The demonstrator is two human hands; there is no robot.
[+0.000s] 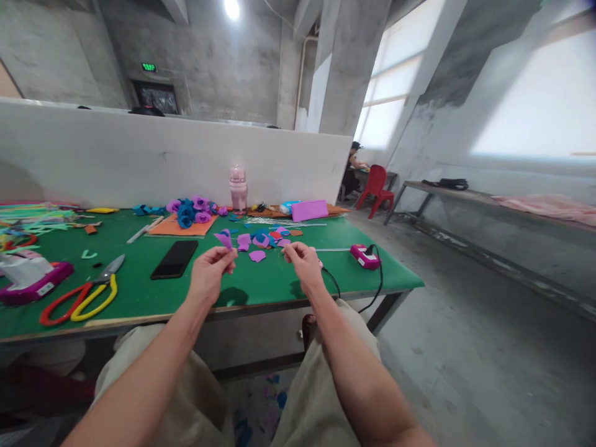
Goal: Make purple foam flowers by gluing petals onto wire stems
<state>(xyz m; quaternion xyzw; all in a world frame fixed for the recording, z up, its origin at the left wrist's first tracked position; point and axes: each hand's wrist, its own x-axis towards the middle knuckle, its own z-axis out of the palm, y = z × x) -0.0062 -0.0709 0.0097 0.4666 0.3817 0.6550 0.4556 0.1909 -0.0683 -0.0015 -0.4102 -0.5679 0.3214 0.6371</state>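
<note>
The left hand pinches a purple petal at its fingertips, above the desk's front edge. The right hand hovers alongside, fingers curled — whether it holds anything, I cannot tell. Loose petals lie just beyond; a phone lies left — scissors further left.

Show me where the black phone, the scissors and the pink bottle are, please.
black phone (174,259), head view, middle of its dark screen.
scissors (88,297), head view, where the red and yellow handles meet.
pink bottle (238,189), head view, middle of its body.
</note>
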